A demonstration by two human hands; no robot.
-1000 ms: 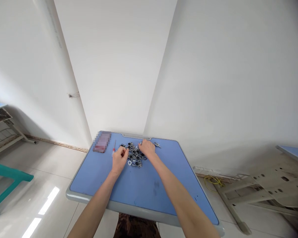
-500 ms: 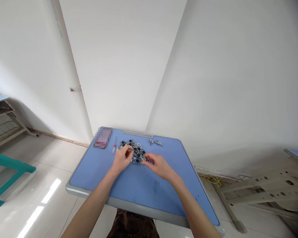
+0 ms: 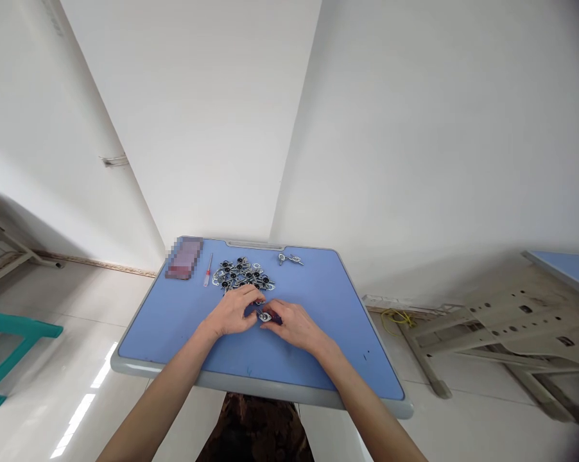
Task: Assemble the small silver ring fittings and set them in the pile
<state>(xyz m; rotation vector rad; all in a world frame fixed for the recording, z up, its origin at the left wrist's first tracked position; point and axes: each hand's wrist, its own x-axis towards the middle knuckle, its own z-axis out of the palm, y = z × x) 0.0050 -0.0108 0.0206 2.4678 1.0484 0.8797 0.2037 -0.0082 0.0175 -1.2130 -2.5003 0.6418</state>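
Note:
A small metal part with an oval plate is pinched between my two hands, just in front of a pile. My right hand grips its plate with thumb and fingertips. From the other side, the curled fingers of my left hand close on its far end, which is partly hidden. The pile of metal parts, with black round pieces and silver plates among them, lies just beyond my hands. Two similar silver parts lie apart from it at the back of the table.
The blue table has a grey raised rim. A screwdriver with a clear and red handle lies left of the pile, beside a blurred flat object. A green stool stands at left, another desk at right.
Both hands have drawn back from the pile toward me and come together, now with a metal part between them. The camera view has shifted, so the table sits further left.

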